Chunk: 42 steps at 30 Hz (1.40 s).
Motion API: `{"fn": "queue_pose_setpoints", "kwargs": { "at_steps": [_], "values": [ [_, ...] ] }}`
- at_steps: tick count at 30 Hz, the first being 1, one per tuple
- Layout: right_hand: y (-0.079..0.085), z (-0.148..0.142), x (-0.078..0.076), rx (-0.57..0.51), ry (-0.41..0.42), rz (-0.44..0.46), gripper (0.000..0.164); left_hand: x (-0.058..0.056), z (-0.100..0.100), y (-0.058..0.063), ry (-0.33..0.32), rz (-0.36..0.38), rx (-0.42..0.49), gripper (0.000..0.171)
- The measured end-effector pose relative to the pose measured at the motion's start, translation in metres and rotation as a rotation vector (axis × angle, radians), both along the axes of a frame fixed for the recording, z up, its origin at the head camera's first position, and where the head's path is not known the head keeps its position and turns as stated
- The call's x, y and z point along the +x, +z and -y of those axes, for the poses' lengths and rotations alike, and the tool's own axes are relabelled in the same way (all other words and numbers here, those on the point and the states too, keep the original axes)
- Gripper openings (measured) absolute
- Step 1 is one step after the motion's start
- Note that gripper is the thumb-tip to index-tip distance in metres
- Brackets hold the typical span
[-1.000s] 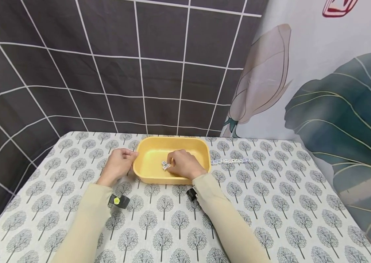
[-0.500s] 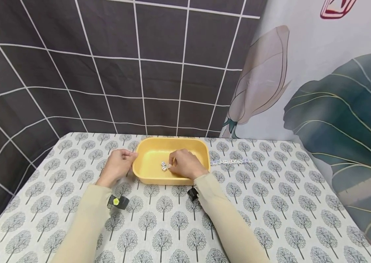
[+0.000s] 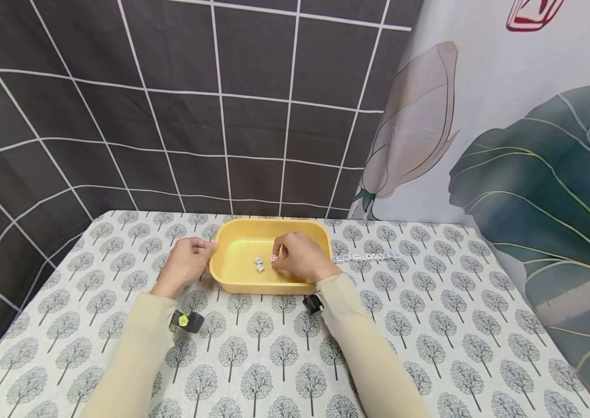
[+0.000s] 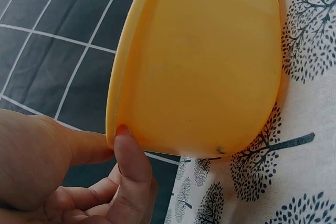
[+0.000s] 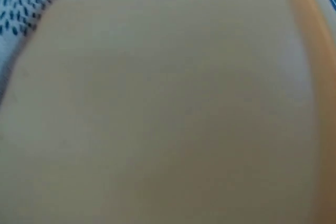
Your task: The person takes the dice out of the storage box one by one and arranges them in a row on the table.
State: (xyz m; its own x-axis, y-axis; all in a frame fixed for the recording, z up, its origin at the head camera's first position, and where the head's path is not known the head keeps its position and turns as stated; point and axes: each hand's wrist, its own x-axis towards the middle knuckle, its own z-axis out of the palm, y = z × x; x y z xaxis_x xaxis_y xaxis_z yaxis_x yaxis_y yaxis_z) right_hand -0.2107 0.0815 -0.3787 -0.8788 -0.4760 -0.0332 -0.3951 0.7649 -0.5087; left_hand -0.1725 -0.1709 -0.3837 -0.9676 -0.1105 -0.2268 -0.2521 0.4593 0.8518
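Note:
A yellow plastic basin [image 3: 233, 282] stands on the tablecloth in the head view. My left hand [image 3: 186, 262] pinches its left rim, and in the left wrist view thumb and forefinger [image 4: 134, 174] meet at the corner of the rim. Inside the basin my right hand [image 3: 301, 255] pinches a white die [image 3: 274, 258] with red dots, partly covered by the fingers. Left of that lie loose white dice [image 3: 259, 265], close together on the basin floor. Only the blurred basin wall [image 5: 173, 103] fills the right wrist view; the hand does not show there.
A straight row of white dice [image 3: 368, 256] lies on the tree-print tablecloth [image 3: 430, 302], just right of the basin. Behind the table hangs a dark curtain with a white grid [image 3: 169, 116]. A flower-print curtain [image 3: 482, 104] hangs at the right.
My right hand has shifted slightly right inside the basin, drawing the red-dotted die away from the other loose dice. The left hand keeps its hold on the rim.

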Motion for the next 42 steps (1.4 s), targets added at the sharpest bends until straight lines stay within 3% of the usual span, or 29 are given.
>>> {"fn": "queue_pose_setpoints", "kwargs": {
  "at_steps": [13,20,34,42],
  "values": [
    [0.016,-0.015,-0.004,0.023,-0.003,-0.105,0.009,0.001,0.0,0.001,0.004,0.011,0.016,0.035],
    [0.023,-0.024,-0.004,-0.016,-0.013,-0.084,0.01,0.001,0.0,0.001,0.002,0.012,0.01,0.034],
    [0.031,-0.043,-0.009,-0.058,0.035,-0.133,0.007,0.001,0.0,0.002,0.002,0.009,0.008,0.034],
    [0.036,-0.054,-0.009,-0.079,-0.004,-0.102,0.007,0.0,0.0,0.0,-0.003,0.009,0.019,0.035]
  ]
}}
